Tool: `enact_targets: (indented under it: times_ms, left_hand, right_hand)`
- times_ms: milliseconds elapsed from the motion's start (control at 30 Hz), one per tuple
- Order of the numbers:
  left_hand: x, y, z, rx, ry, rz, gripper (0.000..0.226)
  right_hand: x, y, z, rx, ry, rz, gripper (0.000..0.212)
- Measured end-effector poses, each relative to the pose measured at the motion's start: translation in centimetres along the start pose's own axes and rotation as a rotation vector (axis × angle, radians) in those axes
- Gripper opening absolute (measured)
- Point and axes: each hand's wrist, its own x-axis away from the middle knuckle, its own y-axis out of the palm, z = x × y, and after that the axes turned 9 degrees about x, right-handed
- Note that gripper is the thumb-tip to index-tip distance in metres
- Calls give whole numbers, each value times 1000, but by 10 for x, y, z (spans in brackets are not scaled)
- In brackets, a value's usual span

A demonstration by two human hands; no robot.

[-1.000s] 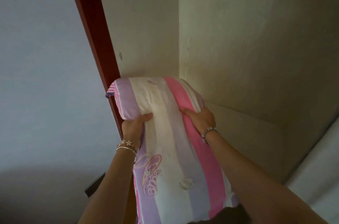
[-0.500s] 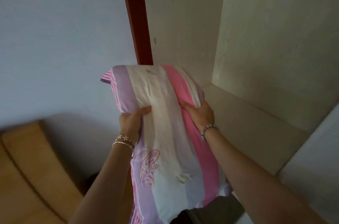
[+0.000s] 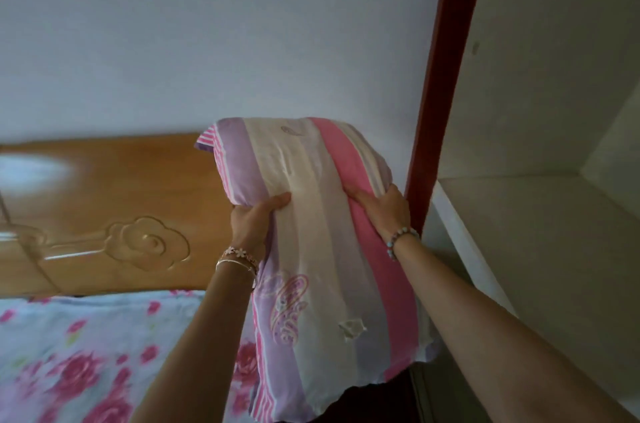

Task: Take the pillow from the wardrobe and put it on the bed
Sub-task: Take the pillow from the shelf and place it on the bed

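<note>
I hold a pillow (image 3: 322, 249) with purple, cream and pink stripes upright in front of me, outside the wardrobe. My left hand (image 3: 252, 221) grips its left edge near the top. My right hand (image 3: 384, 208) grips the pink stripe on its right side. The pillow's lower end hangs down between my forearms. The wardrobe (image 3: 540, 93) stands open at the right, with a pale shelf (image 3: 519, 214) and a red frame post (image 3: 440, 83). The bed (image 3: 86, 353), covered in a white sheet with pink flowers, lies at the lower left.
A carved wooden headboard (image 3: 114, 214) runs along the pale wall (image 3: 207, 24) behind the bed. The red wardrobe post stands just right of the pillow, close to my right wrist.
The pillow has come off the wardrobe shelf and swung left, away from the wardrobe. The view turned left too, so the headboard and the flowered bed now show. Both hands kept their grip.
</note>
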Motion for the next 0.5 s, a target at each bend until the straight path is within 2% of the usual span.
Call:
enact_targets:
  times_ms: [300, 500]
  left_hand:
    - [-29, -142, 55, 76, 130, 259, 33]
    - [-36, -236, 84, 135, 123, 439, 45]
  right_hand:
    - [36, 137, -89, 20, -139, -207, 124]
    - [77, 220, -144, -31, -269, -326, 127]
